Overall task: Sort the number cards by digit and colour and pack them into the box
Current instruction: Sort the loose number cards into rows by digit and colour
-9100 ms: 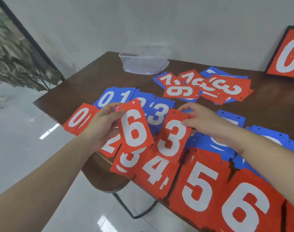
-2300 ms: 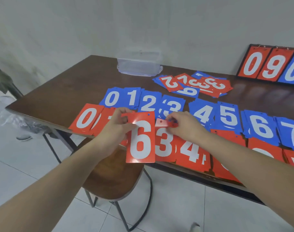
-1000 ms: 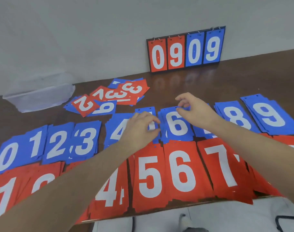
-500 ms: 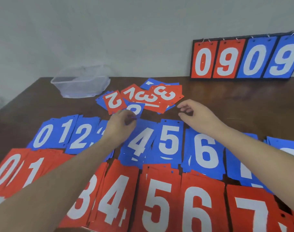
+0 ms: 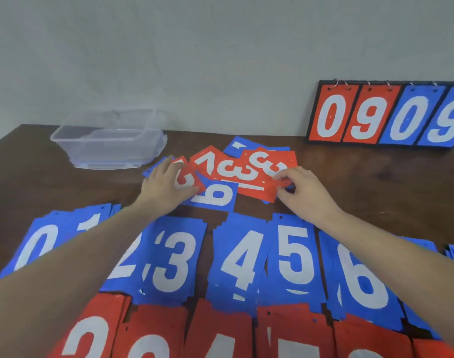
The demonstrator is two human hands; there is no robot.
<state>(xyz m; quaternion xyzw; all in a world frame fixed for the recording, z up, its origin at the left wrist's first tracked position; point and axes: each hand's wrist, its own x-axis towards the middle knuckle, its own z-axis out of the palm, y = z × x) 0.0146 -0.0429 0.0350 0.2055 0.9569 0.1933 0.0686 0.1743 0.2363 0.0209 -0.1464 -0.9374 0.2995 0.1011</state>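
A loose heap of unsorted cards [image 5: 236, 171] is spread at the table's [image 5: 363, 182] centre. Its 3 o'clock edge is pinched by the right hand [image 5: 304, 193], fingers curled on a red card [image 5: 259, 188]. At 9 o'clock, the left hand [image 5: 164, 188] is laid on a small red card [image 5: 188, 180], fingers fairly straight. Sorted blue stacks [image 5: 290, 257] and red stacks [image 5: 220, 334] are ranged toward 6 o'clock. The clear box [image 5: 109, 143] is set at 10 o'clock, the scoreboard [image 5: 386, 115] at 2 o'clock.

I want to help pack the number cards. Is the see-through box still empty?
Empty, it seems. Through the clear plastic box only the table and its own walls show, no red or blue, while cards lie spread on the table.
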